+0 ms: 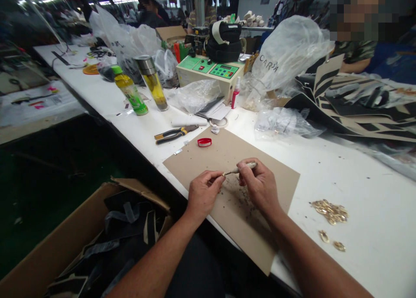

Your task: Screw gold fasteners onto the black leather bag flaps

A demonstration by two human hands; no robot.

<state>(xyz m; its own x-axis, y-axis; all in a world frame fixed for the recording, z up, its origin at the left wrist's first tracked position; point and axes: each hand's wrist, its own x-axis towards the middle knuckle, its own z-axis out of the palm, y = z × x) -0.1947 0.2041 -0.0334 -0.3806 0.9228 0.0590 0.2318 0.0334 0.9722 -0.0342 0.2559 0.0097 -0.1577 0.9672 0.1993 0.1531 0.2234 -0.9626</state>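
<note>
Between the thumb and index finger of my left hand [205,191] is a small gold-coloured metal piece [223,174]. My right hand [259,183] grips a slim tool with a pale handle [249,165] and a thin dark shaft. Its tip touches or nearly touches the gold piece; whether it is a screwdriver or an awl I cannot tell. Both hands are over a brown cardboard sheet [208,162], where small dark bits are scattered below my fingers. To the right lies a pile of gold-coloured metal fittings [330,211], with two loose ones [339,246] nearer me.
Pliers [175,134] and a red band [204,142] lie beyond my hands. A green-capped bottle [131,92], a tumbler [152,85] and a control box [211,72] stand farther back. Black-and-beige panels [351,111] fill the right. A carton [74,220] sits below left. People are in the background.
</note>
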